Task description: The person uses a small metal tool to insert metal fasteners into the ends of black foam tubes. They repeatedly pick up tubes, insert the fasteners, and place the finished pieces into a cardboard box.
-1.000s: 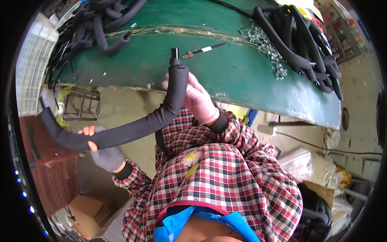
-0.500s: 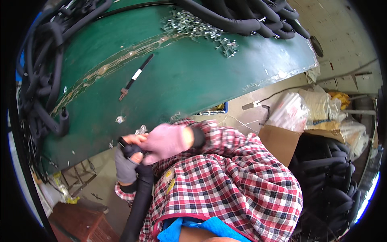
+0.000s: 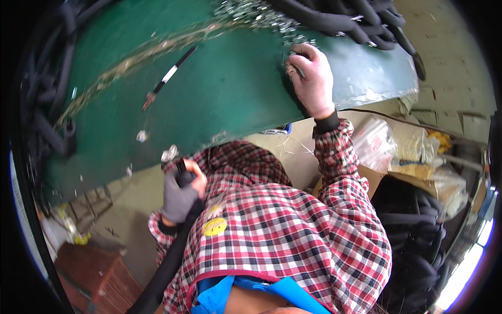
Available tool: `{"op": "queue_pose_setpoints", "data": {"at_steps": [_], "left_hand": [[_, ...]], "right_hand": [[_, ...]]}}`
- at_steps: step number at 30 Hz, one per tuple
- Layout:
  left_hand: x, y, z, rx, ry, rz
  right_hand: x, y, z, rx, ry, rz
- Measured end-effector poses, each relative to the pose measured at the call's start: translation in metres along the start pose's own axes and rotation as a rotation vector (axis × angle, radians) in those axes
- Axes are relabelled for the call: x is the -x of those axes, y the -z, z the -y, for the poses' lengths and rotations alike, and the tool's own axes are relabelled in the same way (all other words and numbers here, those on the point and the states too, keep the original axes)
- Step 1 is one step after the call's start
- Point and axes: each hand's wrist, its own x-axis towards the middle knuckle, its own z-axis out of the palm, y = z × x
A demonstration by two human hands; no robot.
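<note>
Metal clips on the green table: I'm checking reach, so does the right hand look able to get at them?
Probably yes: the right hand is beside the near end of the metal clips, with nothing visible between them; the left hand, holding the black tube, is clear.

We count 2 gloved hands: 1 L hand (image 3: pixel 180 198), 1 R hand (image 3: pixel 315 81). Black tubes: 1 held tube (image 3: pixel 171 256), plus 3 heaps, viz. 1 L heap (image 3: pixel 51 78) and 1 far R heap (image 3: pixel 361 23) on tbl., 1 lower R heap (image 3: pixel 410 220); tubes overlap, so we can't give indiv. qty. Small metal pcs. (image 3: pixel 256 17): 1 pile, approx. dozens. We also log 1 green tbl. (image 3: pixel 235 94), 1 dark rod (image 3: pixel 168 74) w/ white band, 1 yellow badge (image 3: pixel 215 226), 1 red-brown box (image 3: pixel 99 276).
</note>
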Motion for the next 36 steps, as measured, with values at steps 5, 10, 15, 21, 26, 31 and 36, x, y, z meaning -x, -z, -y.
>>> {"op": "queue_pose_setpoints", "data": {"at_steps": [5,10,15,21,26,31,36], "left_hand": [[-0.03,0.012,-0.012,0.093,-0.161,-0.093],[-0.013,0.008,0.027,0.426,-0.232,0.029],[0.008,-0.01,0.046,0.862,-0.107,0.236],[0.023,-0.024,0.095,1.012,-0.1,0.481],[0.079,0.003,0.157,0.807,0.053,-0.087],[0.198,0.061,0.185,-0.42,0.079,-1.025],[0.089,-0.014,0.048,-0.642,-0.268,-0.989]], "right_hand": [[0.031,-0.046,0.118,-0.943,-0.384,0.442],[0.046,-0.073,0.149,-1.393,-0.517,0.64],[0.042,-0.093,0.178,-1.88,-0.426,0.722],[0.052,-0.103,0.196,-1.939,-0.455,1.257],[0.047,-0.093,0.218,-1.993,-0.76,0.983],[0.027,-0.101,0.232,-1.8,-0.811,0.766],[0.053,-0.122,0.264,-1.609,-0.644,0.753]]}}
